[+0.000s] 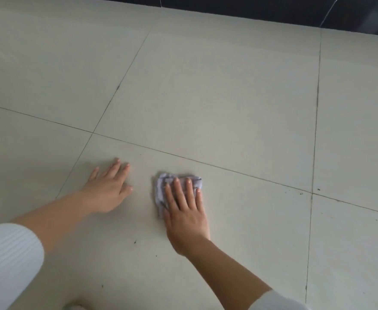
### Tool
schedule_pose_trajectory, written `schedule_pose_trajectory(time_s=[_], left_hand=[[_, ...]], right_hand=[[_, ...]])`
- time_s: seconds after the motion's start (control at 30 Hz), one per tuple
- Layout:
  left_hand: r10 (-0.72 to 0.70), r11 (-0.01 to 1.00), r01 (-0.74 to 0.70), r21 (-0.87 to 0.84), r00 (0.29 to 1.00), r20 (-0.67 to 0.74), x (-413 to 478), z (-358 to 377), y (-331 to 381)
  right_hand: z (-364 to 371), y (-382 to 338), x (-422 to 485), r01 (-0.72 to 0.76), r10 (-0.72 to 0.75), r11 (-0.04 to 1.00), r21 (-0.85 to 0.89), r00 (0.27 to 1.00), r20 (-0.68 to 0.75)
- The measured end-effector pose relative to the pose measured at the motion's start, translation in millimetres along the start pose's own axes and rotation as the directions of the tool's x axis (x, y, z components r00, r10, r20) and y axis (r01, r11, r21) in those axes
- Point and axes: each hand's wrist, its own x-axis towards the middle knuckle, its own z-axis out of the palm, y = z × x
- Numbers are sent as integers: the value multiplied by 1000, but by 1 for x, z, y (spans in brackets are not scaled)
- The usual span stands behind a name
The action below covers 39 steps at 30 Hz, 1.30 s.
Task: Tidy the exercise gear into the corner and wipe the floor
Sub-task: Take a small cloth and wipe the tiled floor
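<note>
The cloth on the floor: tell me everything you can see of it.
The cloth is small, pale lilac-grey, soft fabric by its look, crumpled into a rough wad. It lies on the light tiled floor, just short of a grout line. The right hand presses it flat with straight fingers, hiding much of it; its far edge and left side show. The left hand rests on the floor, apart from it.

Crumpled cloth rag [179, 186], glossy tiled floor [206, 97]
</note>
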Motion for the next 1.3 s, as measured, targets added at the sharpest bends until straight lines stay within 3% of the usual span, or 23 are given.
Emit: schedule_pose_trajectory(time_s=[0.13,0.23,0.33,0.4,0.53,0.6,0.67,0.73,0.83,0.93,1.03,1.1,1.2,1.3], left_hand=[[47,991,-60,118,993,107,-10,-12,-22],[14,993,-30,115,991,137,-14,-9,-30],[-19,998,11,68,993,115,-8,-4,-35],[-2,997,-5,76,996,90,-5,1,-44],[92,994,-91,64,996,-15,-2,15,-72],[78,997,-77,24,995,-65,2,20,-89],[43,998,-48,-42,995,-95,6,24,-104],[35,995,-46,-85,992,-124,9,30,-118],[76,991,-96,-93,977,-201,20,33,-138],[51,983,-95,-157,963,-264,40,23,-153],[40,982,-90,-164,958,-282,61,4,-168],[61,982,-111,-154,954,-295,74,-9,-178],[87,979,-141,-149,943,-320,97,-28,-193],[77,975,-140,-170,941,-331,129,-43,-203]], right_hand=[[-4,15,6,390,-380,919,-56,916,131],[-16,56,29,481,-457,867,-131,872,175],[-39,97,60,199,-193,964,-177,980,47],[-49,118,72,-30,23,990,-140,998,-52],[-58,118,83,-386,386,922,-8,922,1],[-55,94,97,-488,489,872,37,873,2],[-50,64,117,-496,497,866,66,867,-3],[-44,24,133,-360,359,933,25,933,20],[-22,-43,139,-1,5,998,-58,996,83],[-6,-80,132,345,-324,931,-121,931,166],[-13,-60,143,556,-513,816,-159,823,244],[-24,-37,158,493,-450,837,-239,867,214],[-44,-10,177,142,-107,943,-301,986,129],[-52,0,196,-70,88,959,-274,995,56]])
